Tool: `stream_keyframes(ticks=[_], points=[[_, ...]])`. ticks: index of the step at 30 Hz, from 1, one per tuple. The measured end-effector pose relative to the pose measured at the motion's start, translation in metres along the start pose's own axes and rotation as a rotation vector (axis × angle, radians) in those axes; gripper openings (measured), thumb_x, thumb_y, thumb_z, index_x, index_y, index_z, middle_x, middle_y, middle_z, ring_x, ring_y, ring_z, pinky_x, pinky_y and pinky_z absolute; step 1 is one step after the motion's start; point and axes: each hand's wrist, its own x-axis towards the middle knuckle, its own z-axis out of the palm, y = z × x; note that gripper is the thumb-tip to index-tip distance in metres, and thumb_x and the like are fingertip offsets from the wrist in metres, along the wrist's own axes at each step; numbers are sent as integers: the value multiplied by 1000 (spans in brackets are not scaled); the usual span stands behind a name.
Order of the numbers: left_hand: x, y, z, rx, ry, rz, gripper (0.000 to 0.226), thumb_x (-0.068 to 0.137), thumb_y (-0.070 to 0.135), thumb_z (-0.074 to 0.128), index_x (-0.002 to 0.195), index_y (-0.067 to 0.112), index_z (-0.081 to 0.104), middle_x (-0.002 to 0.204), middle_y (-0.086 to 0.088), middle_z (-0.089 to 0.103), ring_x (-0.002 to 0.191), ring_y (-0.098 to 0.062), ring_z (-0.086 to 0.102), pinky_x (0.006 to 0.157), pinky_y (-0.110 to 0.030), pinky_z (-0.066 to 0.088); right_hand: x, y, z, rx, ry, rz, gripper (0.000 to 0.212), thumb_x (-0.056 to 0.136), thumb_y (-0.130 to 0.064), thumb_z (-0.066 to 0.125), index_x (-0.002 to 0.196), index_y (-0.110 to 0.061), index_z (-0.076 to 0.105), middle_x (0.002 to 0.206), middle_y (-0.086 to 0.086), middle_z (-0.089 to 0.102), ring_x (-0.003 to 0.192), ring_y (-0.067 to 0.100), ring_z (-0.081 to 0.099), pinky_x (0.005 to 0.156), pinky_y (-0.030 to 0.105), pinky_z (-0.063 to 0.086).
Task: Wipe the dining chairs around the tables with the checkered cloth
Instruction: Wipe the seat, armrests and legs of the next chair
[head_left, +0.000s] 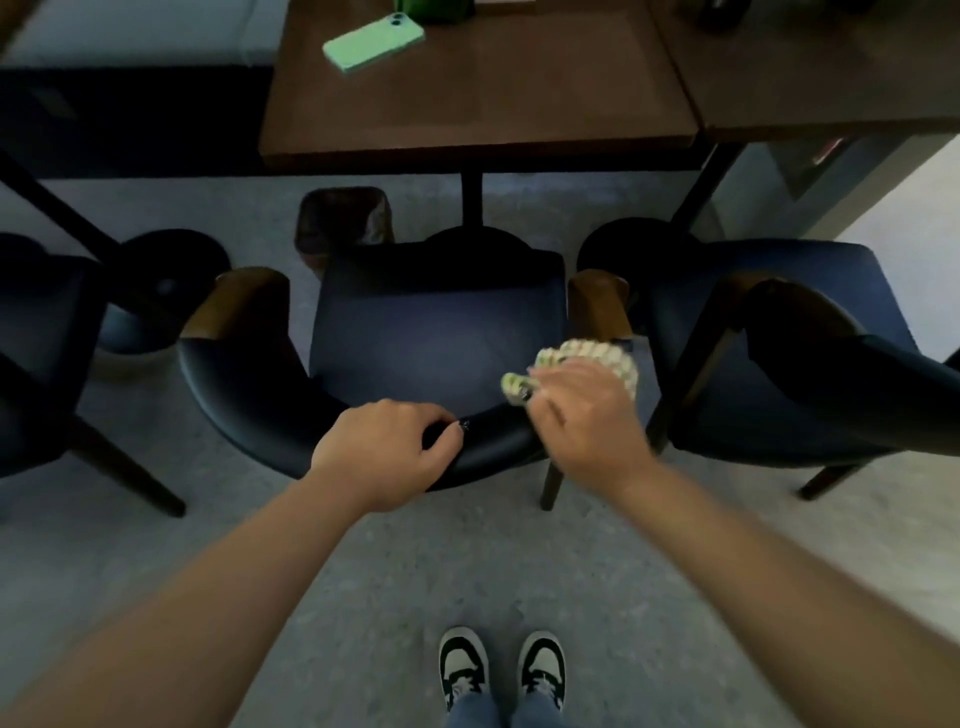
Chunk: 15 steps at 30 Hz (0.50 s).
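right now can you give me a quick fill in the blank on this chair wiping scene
1. The left hand grips the curved dark backrest of the ____ chair of the three.
2. The right hand holds the bunched checkered ____.
3. A mint-green phone lies on the brown wooden ____.
4. Under that table stands a dark mesh ____.

Missing words: middle; cloth; table; bin

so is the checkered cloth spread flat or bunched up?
Bunched. The checkered cloth is wadded under the right hand, with crumpled folds poking past the fingers, against the chair backrest.
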Motion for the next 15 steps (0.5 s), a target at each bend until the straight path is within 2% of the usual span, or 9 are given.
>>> stream_keyframes(ticks=[2,4,6,8,9,12,13,15], points=[[0,0,3,12,34,-12,56,82,63,19,108,42,64,84,10,69,78,-16,64,62,-30,46,-14,-25,17,-4,71,-44,28,91,-15,50,81,1,71,86,14,71,84,29,67,86,40,48],[1,-1,4,8,43,-28,55,81,62,19,104,42,65,81,10,69,75,-16,63,59,-29,43,-14,-26,19,-9,64,-122,30,94,-17,49,81,1,70,84,14,70,80,30,67,79,41,50],[0,-2,5,-10,47,-43,48,85,59,25,101,40,66,71,11,66,69,-13,61,57,-28,44,-2,-1,7,-92,22,-268,35,96,-15,45,75,1,68,77,16,68,71,33,65,69,44,52],[-1,-3,5,-37,69,-55,44,86,57,28,95,38,66,59,14,59,60,-7,57,54,-26,43,13,33,-10,-242,-62,-378,33,95,-10,43,76,2,67,76,18,66,69,35,64,66,46,52],[-2,-3,5,-46,84,-58,44,86,56,28,91,36,67,55,14,57,57,-5,55,53,-24,42,18,50,-17,-278,-97,-337,31,94,-10,44,77,2,67,76,19,66,70,36,63,67,46,52],[-2,-3,6,-40,124,-64,43,84,56,28,85,34,65,53,12,56,53,-5,52,49,-23,38,27,67,-21,-100,-54,65,36,95,-20,42,77,4,63,75,18,62,73,36,58,73,40,45],[-2,-2,6,-34,132,-69,43,84,55,28,83,33,65,54,10,57,52,-5,51,48,-23,38,25,61,-16,-51,-5,126,35,95,-19,43,76,4,63,75,17,62,75,34,57,76,41,44],[-3,-1,7,-28,149,-88,44,83,52,29,81,29,66,57,7,58,53,-10,52,49,-26,40,13,39,-1,4,95,108,31,94,-12,47,72,3,64,74,16,63,75,31,58,78,43,45]])
